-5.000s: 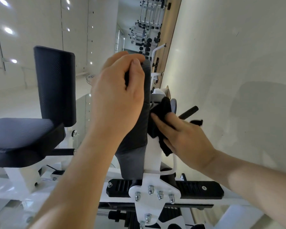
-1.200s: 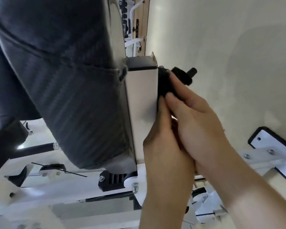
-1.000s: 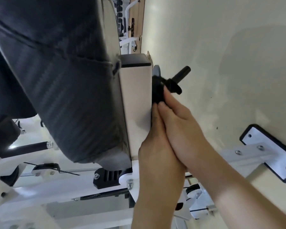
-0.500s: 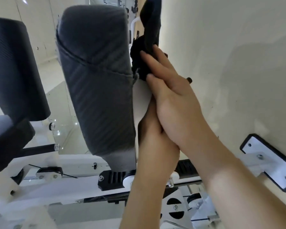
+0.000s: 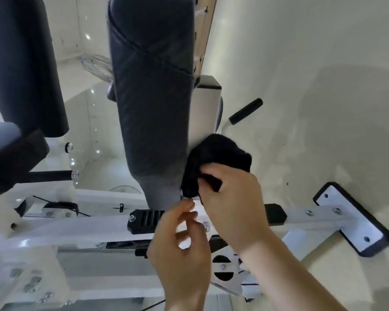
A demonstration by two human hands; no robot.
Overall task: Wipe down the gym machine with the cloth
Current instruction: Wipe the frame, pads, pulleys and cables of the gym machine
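The gym machine has a tall dark grey pad (image 5: pixel 153 90) fixed to a white post (image 5: pixel 206 113), above a white frame (image 5: pixel 83 225). My right hand (image 5: pixel 234 198) grips a bunched black cloth (image 5: pixel 213 160) and holds it against the lower end of the white post, beside the pad's bottom edge. My left hand (image 5: pixel 180 241) hovers just below the cloth with its fingers loosely curled, holding nothing.
A black seat and backrest (image 5: pixel 25 70) stand at the left. A black-tipped handle (image 5: pixel 245 111) sticks out right of the post. A cream wall (image 5: pixel 312 75) is close on the right, with a black-edged white foot plate (image 5: pixel 353 218) against it. Glossy floor lies behind.
My right hand has brought the cloth down from the top of the post to its lower end. My left hand has come off the post and dropped below the cloth.
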